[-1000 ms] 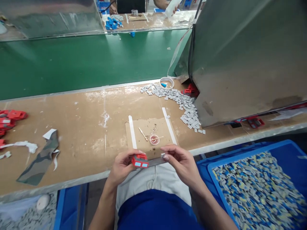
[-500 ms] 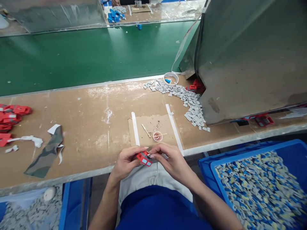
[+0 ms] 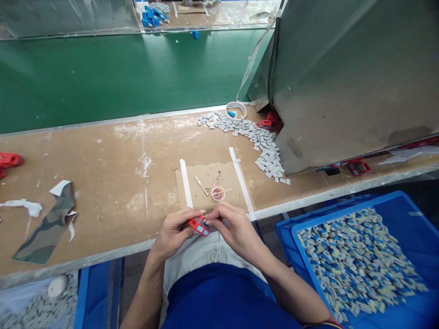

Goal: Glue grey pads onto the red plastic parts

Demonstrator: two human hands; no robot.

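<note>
The left hand [image 3: 173, 232] has its fingers closed around a red toy piece [image 3: 199, 226], held at the near edge of the desk [image 3: 106, 192]. The right hand [image 3: 236, 230] brings bunched fingertips to the piece's right side; I cannot tell how far closed they are or what they grip. Just beyond sit a small cup [image 3: 218, 194] and, left of it, a thin stick [image 3: 201, 186]. Gray tiles [image 3: 257, 137] lie scattered farther right.

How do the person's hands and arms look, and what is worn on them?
The left hand and right hand are ungloved, the visible forearms bare. At the bottom edge, a red-and-yellow trim shows by the right one, perhaps a sleeve hem.
</note>
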